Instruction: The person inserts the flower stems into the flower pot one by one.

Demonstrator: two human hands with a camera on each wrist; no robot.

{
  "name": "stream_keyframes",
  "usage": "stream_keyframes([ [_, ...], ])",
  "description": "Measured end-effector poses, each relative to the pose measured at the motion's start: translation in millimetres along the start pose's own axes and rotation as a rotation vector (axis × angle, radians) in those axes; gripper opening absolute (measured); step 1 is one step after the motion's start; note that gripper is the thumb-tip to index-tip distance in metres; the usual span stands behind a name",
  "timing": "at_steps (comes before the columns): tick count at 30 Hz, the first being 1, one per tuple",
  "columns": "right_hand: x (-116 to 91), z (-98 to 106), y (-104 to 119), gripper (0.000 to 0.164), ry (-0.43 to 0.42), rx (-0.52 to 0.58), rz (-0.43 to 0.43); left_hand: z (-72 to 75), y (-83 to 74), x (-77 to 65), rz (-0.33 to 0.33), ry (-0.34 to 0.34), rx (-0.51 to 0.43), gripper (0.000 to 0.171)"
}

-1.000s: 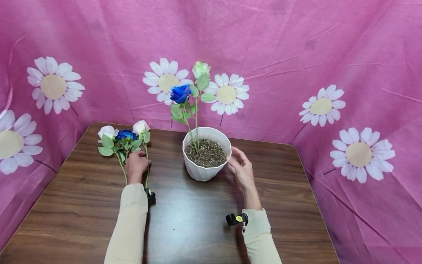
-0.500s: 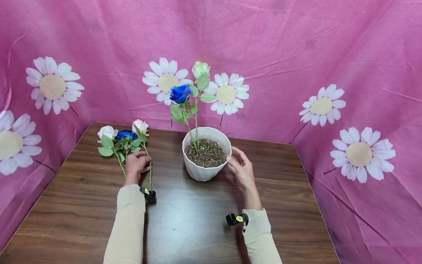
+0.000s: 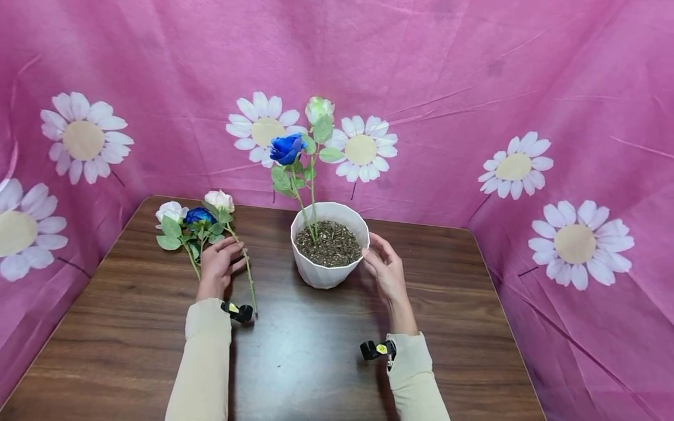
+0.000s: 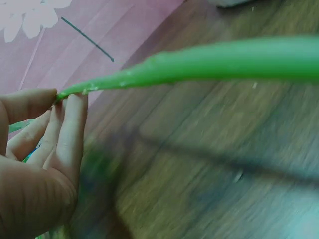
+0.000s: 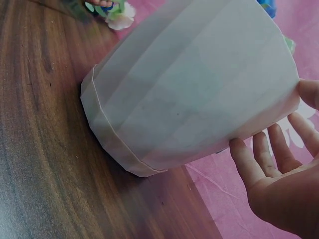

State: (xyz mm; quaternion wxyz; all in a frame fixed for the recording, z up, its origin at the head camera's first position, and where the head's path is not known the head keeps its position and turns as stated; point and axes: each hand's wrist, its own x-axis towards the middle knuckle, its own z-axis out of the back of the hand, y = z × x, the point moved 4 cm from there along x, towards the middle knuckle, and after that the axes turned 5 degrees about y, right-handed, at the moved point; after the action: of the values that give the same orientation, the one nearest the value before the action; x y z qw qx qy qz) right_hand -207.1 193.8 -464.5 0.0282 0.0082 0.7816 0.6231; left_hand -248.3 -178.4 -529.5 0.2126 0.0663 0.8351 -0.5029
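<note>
"What does the left hand have?"

"The stem of a pinkish-white rose — a narrow pinch, thumb against fingertips. From that hand, the bloom is at 12 o'clock and the stem's lower end points towards 5."

"Anything beside it?"

"2 more on the wood-grain table: a white rose and a blue rose, between 10 and 11 o'clock of the hand."

"And the pot?"

"The faceted white pot stands upright at the left hand's 3 o'clock, with dark soil inside. 2 stems rise from it, left of its middle, bearing a vivid blue bloom and a higher greenish-white bloom."

"Where's the right hand?"

"At the pot's 4 o'clock — held wide, fingers spread against the outer wall, thumb at the rim."

"Behind all that?"

"A magenta daisy-print cloth, at 12 o'clock."
</note>
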Motion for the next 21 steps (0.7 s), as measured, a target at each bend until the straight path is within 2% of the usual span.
stream_keyframes([
  [4,0.7,-1.2,1.0,0.054,0.008,-0.024,0.008,-6.8,0.5,-1.9,-0.024,0.020,-0.052,0.042],
  [11,1.3,-2.5,2.6,0.053,0.010,-0.031,0.008,-16.6,-0.6,-2.2,-0.065,0.070,-0.117,0.017],
  [14,1.1,-2.3,2.2,0.053,0.008,-0.023,0.004,-18.4,-2.4,-1.4,-0.074,0.087,-0.147,0.017],
  [21,-0.5,-1.5,1.9,0.054,0.006,-0.018,0.001,-24.6,-7.5,-3.5,-0.092,0.124,-0.233,0.030],
])
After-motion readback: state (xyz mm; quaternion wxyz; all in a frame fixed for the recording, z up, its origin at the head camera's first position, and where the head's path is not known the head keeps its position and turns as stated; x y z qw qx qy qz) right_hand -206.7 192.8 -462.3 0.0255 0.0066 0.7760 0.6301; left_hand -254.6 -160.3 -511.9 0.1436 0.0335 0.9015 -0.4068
